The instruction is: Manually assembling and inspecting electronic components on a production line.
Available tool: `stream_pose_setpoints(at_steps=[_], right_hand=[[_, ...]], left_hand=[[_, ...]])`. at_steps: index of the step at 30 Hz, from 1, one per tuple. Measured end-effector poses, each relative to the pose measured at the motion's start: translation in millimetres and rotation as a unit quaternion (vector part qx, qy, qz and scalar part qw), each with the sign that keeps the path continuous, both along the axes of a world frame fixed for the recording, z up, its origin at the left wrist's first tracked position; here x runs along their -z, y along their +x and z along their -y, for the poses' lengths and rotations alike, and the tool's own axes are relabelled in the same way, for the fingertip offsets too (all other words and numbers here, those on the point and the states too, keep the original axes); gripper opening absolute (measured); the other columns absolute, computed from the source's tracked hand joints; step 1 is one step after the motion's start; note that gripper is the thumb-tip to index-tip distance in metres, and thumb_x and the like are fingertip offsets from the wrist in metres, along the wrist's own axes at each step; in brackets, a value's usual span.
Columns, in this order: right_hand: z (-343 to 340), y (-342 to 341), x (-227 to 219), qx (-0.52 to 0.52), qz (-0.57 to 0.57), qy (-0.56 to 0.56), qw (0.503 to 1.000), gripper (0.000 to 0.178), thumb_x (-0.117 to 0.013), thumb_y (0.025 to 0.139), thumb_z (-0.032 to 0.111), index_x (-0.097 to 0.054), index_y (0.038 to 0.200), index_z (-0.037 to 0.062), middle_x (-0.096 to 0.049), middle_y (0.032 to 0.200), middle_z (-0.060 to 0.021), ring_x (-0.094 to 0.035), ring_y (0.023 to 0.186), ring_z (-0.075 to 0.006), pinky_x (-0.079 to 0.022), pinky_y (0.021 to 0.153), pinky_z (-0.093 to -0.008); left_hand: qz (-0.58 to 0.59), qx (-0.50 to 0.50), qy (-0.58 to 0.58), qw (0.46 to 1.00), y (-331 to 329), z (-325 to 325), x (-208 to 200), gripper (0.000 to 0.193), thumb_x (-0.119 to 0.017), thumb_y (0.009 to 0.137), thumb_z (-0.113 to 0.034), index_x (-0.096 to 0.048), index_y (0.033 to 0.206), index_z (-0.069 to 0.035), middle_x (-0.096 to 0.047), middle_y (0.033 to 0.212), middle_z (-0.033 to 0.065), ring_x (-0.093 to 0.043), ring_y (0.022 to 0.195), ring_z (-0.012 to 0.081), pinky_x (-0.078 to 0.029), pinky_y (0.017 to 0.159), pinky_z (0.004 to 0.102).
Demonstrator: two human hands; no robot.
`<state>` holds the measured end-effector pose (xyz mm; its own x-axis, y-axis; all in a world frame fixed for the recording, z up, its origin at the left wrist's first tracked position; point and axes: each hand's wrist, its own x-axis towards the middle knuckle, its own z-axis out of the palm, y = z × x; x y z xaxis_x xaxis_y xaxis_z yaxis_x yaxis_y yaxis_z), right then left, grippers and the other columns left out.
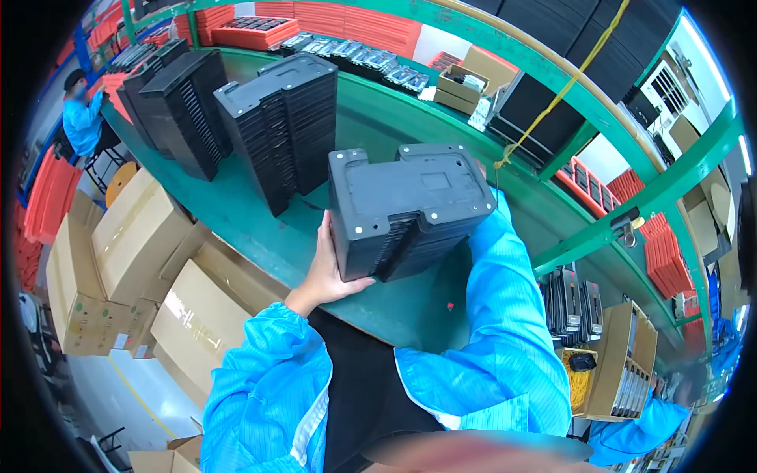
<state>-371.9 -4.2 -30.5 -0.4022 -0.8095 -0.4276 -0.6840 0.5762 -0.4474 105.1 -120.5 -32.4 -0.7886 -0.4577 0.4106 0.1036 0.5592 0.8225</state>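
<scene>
A stack of black plastic trays (410, 193) is in front of me over the green bench. My left hand (337, 264) is closed on its near left side, with the thumb along the lower edge and the fingers up the side. My right arm, in a blue sleeve (505, 260), reaches round the stack's right side. Only a sliver of my right hand (483, 169) shows at the upper right edge, and its fingers are hidden. Left of this stack stands a taller black tray stack (276, 118), with another black tray stack (185, 98) farther left.
The green bench (236, 213) runs from left to right under a green frame (623, 134). A yellow cord (544, 118) hangs at the right. Cardboard boxes (142, 229) crowd the near left. Red trays (256, 33) line the back. A co-worker (81, 118) is at the far left.
</scene>
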Motion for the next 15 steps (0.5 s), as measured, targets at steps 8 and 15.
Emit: stream_pose_setpoints(at_steps=[8, 15], right_hand=[[-115, -67, -77, 0.183, -0.338, -0.087, 0.919, 0.042, -0.067, 0.086, 0.040, -0.076, 0.093, -0.0006, -0.074, 0.094, -0.0214, -0.072, 0.085, -0.0369, -0.055, 0.074, -0.0467], [-222, 140, -234, 0.363, -0.258, -0.381, 0.810, 0.028, -0.076, 0.086, 0.026, -0.077, 0.097, -0.0001, -0.074, 0.079, -0.0100, -0.071, 0.073, -0.0162, -0.055, 0.068, -0.0323]], left_hand=[[-0.061, -0.018, 0.011, 0.998, -10, -9, -7, 0.146, -0.096, 0.061, -0.034, 0.005, 0.161, 0.002, -0.027, 0.155, 0.0274, -0.035, 0.143, 0.0452, -0.031, 0.119, 0.0502], [-0.056, -0.045, -0.050, 0.996, -32, -25, -24, 0.145, -0.096, 0.062, -0.035, 0.004, 0.161, 0.002, -0.030, 0.151, 0.0291, -0.039, 0.138, 0.0469, -0.035, 0.116, 0.0512]])
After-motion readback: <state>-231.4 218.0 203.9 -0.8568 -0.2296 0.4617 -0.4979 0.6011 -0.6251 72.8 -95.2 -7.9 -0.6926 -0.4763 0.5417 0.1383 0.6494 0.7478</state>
